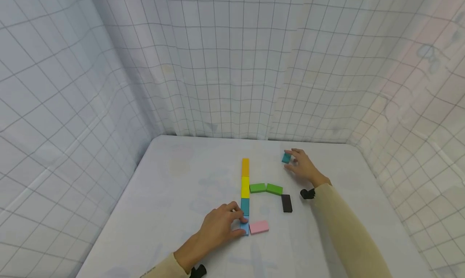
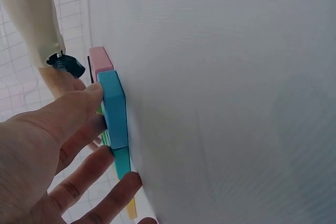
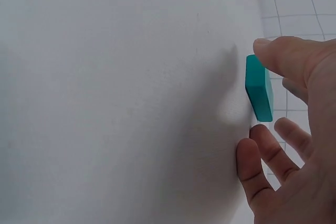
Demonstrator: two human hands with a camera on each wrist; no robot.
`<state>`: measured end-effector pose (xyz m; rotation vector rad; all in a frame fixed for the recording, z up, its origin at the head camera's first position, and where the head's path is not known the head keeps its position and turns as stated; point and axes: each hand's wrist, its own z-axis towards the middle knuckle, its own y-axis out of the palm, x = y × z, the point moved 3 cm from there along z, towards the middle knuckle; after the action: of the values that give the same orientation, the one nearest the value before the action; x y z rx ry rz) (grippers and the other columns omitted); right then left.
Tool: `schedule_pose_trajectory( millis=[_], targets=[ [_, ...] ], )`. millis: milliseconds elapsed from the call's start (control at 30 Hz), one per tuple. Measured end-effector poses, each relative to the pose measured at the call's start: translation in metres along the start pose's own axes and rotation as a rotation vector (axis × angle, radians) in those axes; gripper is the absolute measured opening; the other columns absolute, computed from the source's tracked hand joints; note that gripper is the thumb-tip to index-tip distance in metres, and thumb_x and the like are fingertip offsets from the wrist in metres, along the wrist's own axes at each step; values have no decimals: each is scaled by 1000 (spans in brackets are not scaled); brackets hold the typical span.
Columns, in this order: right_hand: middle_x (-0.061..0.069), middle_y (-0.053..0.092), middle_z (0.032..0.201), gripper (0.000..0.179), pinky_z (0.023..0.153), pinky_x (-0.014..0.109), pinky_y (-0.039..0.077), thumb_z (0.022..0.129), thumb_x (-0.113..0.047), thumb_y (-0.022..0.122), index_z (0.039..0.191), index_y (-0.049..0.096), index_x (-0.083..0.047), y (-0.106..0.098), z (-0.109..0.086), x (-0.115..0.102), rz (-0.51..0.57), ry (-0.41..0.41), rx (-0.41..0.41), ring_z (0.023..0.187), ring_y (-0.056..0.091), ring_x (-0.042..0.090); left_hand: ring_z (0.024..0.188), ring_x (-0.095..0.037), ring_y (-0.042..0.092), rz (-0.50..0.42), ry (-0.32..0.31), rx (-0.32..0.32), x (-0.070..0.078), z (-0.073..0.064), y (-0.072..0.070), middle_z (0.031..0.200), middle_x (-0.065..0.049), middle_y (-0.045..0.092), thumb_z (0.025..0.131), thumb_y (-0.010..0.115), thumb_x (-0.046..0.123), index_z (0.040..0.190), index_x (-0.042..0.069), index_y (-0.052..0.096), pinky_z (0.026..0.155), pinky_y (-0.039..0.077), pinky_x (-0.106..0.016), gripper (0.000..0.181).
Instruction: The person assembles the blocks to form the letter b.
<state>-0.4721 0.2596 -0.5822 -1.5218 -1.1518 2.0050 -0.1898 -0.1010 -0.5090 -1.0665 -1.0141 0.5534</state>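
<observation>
My left hand (image 1: 219, 225) is at a light blue block (image 1: 244, 228), pinching it between thumb and a finger. In the left wrist view the thumb touches the near end of that light blue block (image 2: 114, 111). Beyond it, in one column, lie a teal block (image 1: 245, 206), a yellow block (image 1: 245, 187) and an orange block (image 1: 245, 167). My right hand (image 1: 303, 167) reaches around another teal block (image 1: 286, 157) at the back right. In the right wrist view the thumb overlaps one end of this teal block (image 3: 258, 85), while the other fingers are spread apart from it.
Two green blocks (image 1: 258, 188) run rightward from the yellow one. A black block (image 1: 287, 203) lies at their right end. A pink block (image 1: 259, 227) sits right of the light blue one. Gridded white curtains (image 1: 232, 68) enclose the white table (image 1: 174, 197).
</observation>
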Motion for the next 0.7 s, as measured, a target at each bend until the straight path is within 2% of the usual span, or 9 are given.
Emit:
schedule_pose_trajectory(
  millis=[200, 400, 567, 700],
  targets=[
    [35, 39, 180, 68, 115, 77, 55, 111, -33, 80, 173, 56, -17, 1, 6, 4, -23, 8, -14, 142, 65, 55, 93, -12, 67, 6, -4, -2, 0, 1, 0, 119, 8, 74, 91, 103, 39, 114, 30, 91, 68, 52, -22, 28],
    [37, 47, 169, 62, 109, 72, 58, 109, -27, 82, 166, 63, -11, -5, 0, -12, -19, -23, 14, 133, 68, 54, 93, -11, 66, 2, -7, -2, -2, 3, 1, 118, 8, 74, 92, 103, 38, 115, 29, 91, 68, 51, -21, 27],
    [37, 50, 160, 57, 104, 66, 60, 109, -29, 84, 162, 68, -15, -7, -6, -20, -10, 7, 12, 128, 66, 50, 93, -10, 64, -2, -20, -16, -2, 2, 1, 119, 8, 74, 91, 103, 39, 116, 29, 92, 68, 50, -21, 28],
    [35, 53, 152, 54, 105, 64, 59, 108, -27, 84, 158, 69, -15, -4, -6, -17, -23, 35, 8, 127, 65, 47, 93, -10, 64, -8, -32, -26, -1, 2, 2, 119, 8, 73, 92, 103, 39, 116, 30, 91, 68, 49, -21, 28]
  ],
)
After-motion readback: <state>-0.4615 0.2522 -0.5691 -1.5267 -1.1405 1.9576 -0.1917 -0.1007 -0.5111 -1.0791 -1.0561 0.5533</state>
